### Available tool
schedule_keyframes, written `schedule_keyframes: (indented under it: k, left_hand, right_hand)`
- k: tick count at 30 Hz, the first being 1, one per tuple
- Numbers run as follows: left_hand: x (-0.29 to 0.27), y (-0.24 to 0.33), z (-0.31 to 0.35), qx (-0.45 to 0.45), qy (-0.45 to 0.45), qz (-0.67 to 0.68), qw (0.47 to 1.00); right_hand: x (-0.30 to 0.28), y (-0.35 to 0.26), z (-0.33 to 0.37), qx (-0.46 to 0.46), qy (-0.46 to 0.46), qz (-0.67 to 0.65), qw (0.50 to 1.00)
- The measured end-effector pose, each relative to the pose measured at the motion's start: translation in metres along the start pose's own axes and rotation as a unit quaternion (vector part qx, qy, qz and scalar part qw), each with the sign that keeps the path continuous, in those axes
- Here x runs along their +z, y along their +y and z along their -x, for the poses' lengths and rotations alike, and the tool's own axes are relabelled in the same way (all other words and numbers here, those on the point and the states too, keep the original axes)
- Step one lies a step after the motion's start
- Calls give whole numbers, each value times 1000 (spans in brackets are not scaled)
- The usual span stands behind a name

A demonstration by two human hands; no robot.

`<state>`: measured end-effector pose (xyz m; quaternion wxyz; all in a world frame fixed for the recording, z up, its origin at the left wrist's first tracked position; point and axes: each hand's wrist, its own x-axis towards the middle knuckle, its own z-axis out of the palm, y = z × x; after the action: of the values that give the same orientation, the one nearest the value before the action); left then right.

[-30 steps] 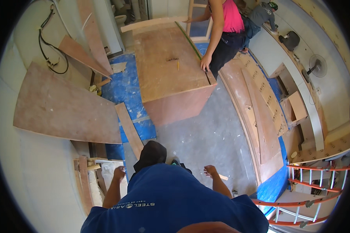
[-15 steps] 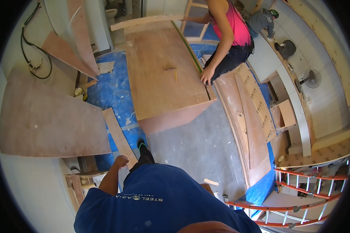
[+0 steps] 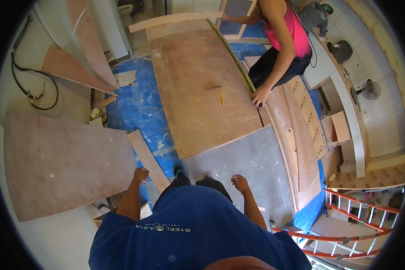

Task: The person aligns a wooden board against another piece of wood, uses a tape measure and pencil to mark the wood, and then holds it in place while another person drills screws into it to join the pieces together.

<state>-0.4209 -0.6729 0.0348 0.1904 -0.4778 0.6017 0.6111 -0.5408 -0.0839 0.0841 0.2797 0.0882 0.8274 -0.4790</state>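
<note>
My left hand (image 3: 141, 174) hangs at my side with loosely curled fingers and holds nothing I can see. It is nearest to a narrow wooden plank (image 3: 149, 161) and the edge of a leaning plywood sheet (image 3: 69, 164). My right hand (image 3: 240, 183) is held out over the grey floor, its fingers half bent and apart, with nothing visible in them. Before me lies a large plywood panel (image 3: 195, 90) bearing a yellow pencil (image 3: 222, 99). A green tape measure (image 3: 234, 58) runs along its right side, under the hand (image 3: 260, 96) of a co-worker in pink.
The co-worker's other hand is at a long wood strip (image 3: 175, 20) across the far end. Blue sheeting (image 3: 139, 105) covers floor at left. Stacked boards (image 3: 297, 153) lie at right, with an orange ladder (image 3: 342, 238) nearer. A fan (image 3: 370, 90) and another person (image 3: 314, 18) are farther back.
I have stepped forward, and the panel shows nearer and farther right. My right hand has come into view from beside my body. The co-worker's hand stays at the tape measure.
</note>
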Motion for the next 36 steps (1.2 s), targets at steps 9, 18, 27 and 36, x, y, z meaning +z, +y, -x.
schedule_keyframes:
  k: [9,18,27,36]
  left_hand:
    - [29,6,20,73,3,-43,996]
    - [-9,-119,40,-72,32,-18,997]
    - [-41,-22,15,-120,2,-14,993]
    - [-201,114,-65,-14,4,-8,1000]
  right_hand:
    - [5,21,-77,-152,-87,162,971]
    - [12,-173,-112,-124,-116,-53,984]
    - [114,-291,-183,-233,-32,16,972]
    - [238,-381,-239,-218,117,301,921]
